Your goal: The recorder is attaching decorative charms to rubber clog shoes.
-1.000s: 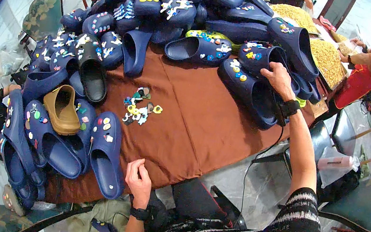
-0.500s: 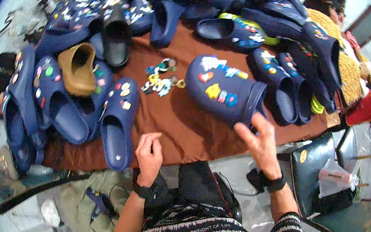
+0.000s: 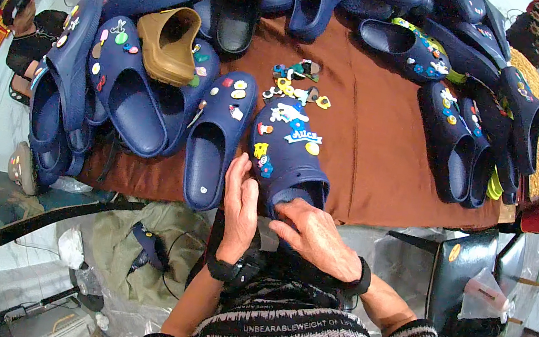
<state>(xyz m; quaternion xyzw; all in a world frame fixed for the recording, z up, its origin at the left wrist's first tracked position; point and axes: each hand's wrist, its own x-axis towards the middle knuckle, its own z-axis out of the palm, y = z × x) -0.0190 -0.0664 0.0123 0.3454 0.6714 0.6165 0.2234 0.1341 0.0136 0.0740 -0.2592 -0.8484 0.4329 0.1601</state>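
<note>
A navy clog [image 3: 292, 158] covered in colourful charms is in front of me, its toe pointing away and its heel end over the table edge. My right hand [image 3: 320, 239] grips it at the opening, with the fingertips hidden inside and the thumb outside. Along its left side, my left hand [image 3: 239, 209] is open with fingers stretched out; whether it touches the clog I cannot tell. Just beyond the toe lies a small pile of loose charms [image 3: 303, 84]. Another decorated navy clog [image 3: 216, 143] lies to the left of my left hand.
Several navy clogs crowd the left side, a tan clog [image 3: 171, 46] on top of them. A black clog [image 3: 238, 17] lies behind. More clogs stand at the right [image 3: 454, 147] and far side of the brown-covered table [image 3: 382, 157]. Chairs [image 3: 467, 268] flank me; another person's arm shows far right.
My right hand has brought the clog left and nearer, turning its toe away from me. My left hand's fingers have straightened beside it. The view has shifted left.
</note>
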